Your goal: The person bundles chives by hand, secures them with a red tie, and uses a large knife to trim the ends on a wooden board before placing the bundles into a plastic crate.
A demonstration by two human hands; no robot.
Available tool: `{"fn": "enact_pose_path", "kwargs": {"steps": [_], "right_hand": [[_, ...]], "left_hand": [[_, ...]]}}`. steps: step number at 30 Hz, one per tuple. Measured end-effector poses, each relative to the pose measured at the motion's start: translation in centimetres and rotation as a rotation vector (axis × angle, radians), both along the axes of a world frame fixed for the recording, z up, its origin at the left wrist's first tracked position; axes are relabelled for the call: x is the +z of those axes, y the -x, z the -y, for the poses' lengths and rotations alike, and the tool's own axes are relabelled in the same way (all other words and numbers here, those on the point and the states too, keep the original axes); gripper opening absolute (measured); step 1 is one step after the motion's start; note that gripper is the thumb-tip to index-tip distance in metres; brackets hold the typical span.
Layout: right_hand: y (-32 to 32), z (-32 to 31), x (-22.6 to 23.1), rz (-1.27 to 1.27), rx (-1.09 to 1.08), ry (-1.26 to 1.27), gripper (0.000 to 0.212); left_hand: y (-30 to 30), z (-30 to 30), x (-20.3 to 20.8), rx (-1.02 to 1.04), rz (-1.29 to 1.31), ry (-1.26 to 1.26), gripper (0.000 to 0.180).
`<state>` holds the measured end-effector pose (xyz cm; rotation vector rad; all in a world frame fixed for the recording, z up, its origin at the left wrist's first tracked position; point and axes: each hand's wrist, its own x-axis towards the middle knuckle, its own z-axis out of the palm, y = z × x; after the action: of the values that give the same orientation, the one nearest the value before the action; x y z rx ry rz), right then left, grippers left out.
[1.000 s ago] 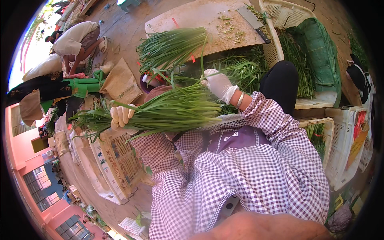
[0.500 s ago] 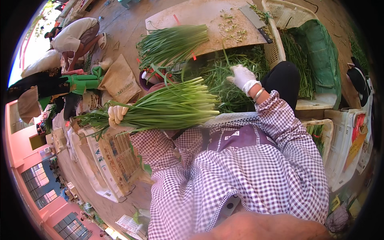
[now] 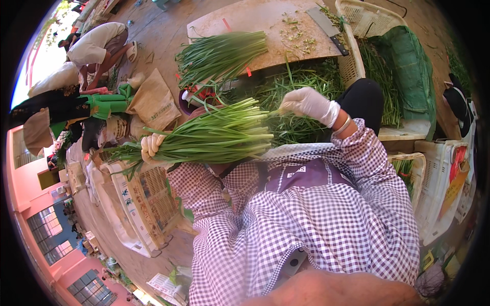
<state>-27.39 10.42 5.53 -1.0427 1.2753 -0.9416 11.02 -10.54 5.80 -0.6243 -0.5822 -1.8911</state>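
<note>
My left hand [image 3: 151, 146], in a white glove, is wrapped round the leafy end of a thick bunch of garlic chives [image 3: 214, 135]. The bunch lies nearly level above my lap, its pale cut stems pointing right. At those stem ends my gloved right hand [image 3: 310, 104] is closed in a pinch on a thin, pale chive strand [image 3: 274, 112]. Another bunch of chives [image 3: 224, 56] rests on the board, beyond the one I hold. Loose chive leaves [image 3: 306, 84] are heaped below and behind my right hand.
On the wooden board [image 3: 250, 18] lie trimmings and a cleaver [image 3: 326, 28]. To the right, a plastic crate [image 3: 352, 56] holds more chives and a green sack [image 3: 408, 71]. Another crate [image 3: 138, 209] stands at left, near a burlap sack [image 3: 155, 102]. A person [image 3: 99, 48] bends over farther off.
My right hand has moved left from over the loose leaves to the stem ends, its fingers closing into a pinch. The held bunch has shifted slightly; my left hand keeps its grip.
</note>
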Motion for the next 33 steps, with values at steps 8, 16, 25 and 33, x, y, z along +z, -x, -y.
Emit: {"fn": "enact_pose_path", "kwargs": {"steps": [8, 16, 25, 33], "right_hand": [[2.9, -0.9, -4.1, -0.994, 0.058, -0.011, 0.038], [-6.0, 2.3, -1.8, -0.814, 0.010, 0.579, 0.029], [-6.3, 1.8, -1.2, -0.529, -0.259, 0.597, 0.017], [-5.9, 1.1, -1.2, -0.032, -0.321, 0.247, 0.020]], "left_hand": [[0.3, -0.5, 0.6, 0.027, 0.102, -0.142, 0.022], [0.5, -0.6, 1.5, 0.052, 0.228, -0.153, 0.022], [-5.6, -3.1, 2.2, 0.265, 1.086, -0.292, 0.020], [-2.4, -4.1, -0.2, 0.245, 0.541, -0.197, 0.012]]}}
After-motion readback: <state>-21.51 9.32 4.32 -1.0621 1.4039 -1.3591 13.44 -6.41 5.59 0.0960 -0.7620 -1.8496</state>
